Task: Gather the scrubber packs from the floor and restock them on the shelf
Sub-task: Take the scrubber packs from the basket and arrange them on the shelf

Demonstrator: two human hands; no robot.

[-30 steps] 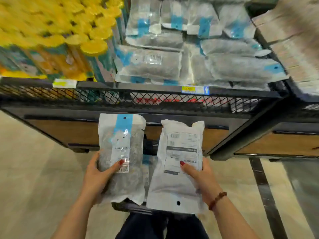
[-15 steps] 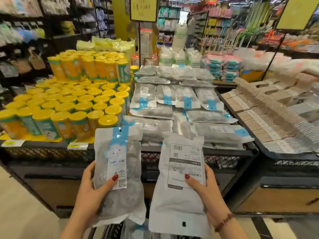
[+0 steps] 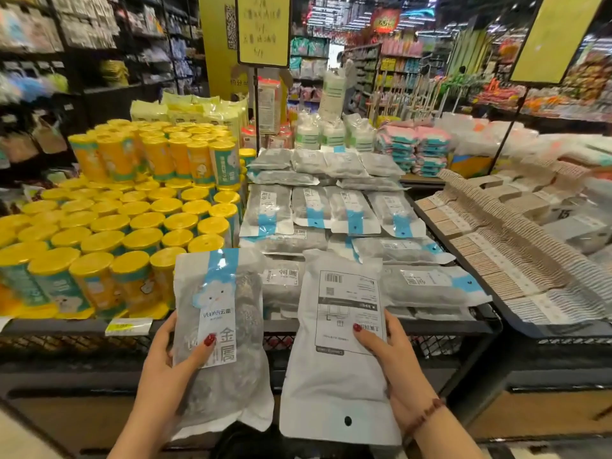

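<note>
I hold two scrubber packs upright in front of the shelf's front edge. My left hand [image 3: 167,369] grips a pack [image 3: 218,329] showing its front: a blue strip, a cloud label and grey scrubbers inside. My right hand [image 3: 394,376] grips a second pack [image 3: 337,352] with its white printed back toward me and its hang hole at the bottom. Behind them, several matching scrubber packs [image 3: 334,210] lie in rows and stacks on the black wire shelf [image 3: 440,326].
Yellow-lidded canisters [image 3: 109,223] fill the shelf's left half. Tan and white packets in rows [image 3: 516,246] cover the neighbouring shelf on the right. White bottles [image 3: 331,134] and pink-blue cloth packs [image 3: 414,147] stand behind. Store aisles run beyond.
My view has tilted up from the shelf's lower edge to the whole display. Both hands have lifted their packs from below the shelf rail up to its front edge.
</note>
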